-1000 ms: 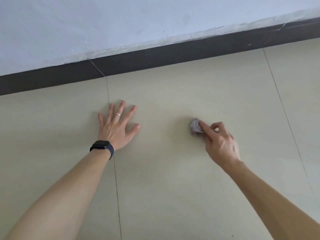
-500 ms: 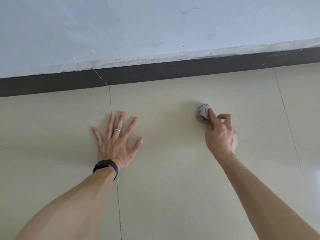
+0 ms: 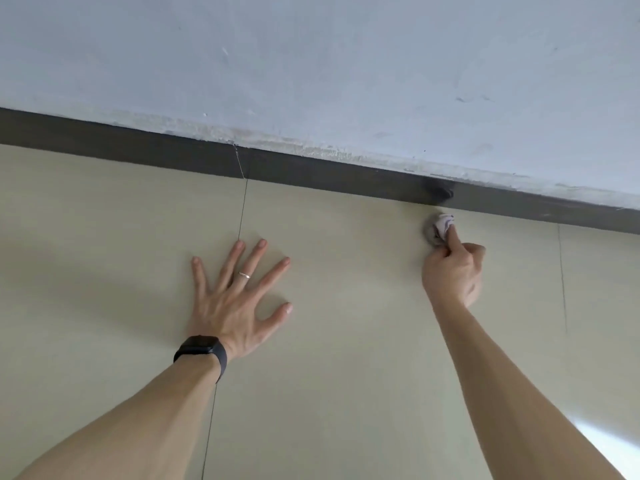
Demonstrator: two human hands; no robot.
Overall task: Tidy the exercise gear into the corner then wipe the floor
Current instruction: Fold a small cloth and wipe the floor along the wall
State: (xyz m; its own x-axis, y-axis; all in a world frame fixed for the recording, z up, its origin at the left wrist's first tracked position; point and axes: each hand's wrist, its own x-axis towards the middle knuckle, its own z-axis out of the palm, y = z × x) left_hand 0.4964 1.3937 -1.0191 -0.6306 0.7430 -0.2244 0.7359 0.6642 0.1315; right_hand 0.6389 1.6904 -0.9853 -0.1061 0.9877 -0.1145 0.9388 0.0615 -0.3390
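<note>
My right hand [image 3: 454, 271] is closed around a small crumpled grey-white cloth [image 3: 439, 226] and presses it onto the beige tiled floor [image 3: 346, 341], close to the dark skirting board [image 3: 311, 173]. My left hand [image 3: 239, 299] lies flat on the floor with fingers spread, to the left of the cloth. It wears a ring and a black wristband. No exercise gear is in view.
A pale blue-white wall [image 3: 311, 64] rises behind the skirting board, which has a dark smudge [image 3: 441, 192] just beyond the cloth. Thin tile joints [image 3: 242, 209] run away from me across the floor. A bright reflection [image 3: 602, 434] shows at the lower right.
My right hand has slid the cloth forward across the floor, from the middle of the tile to just short of the skirting board. My left hand stays planted flat.
</note>
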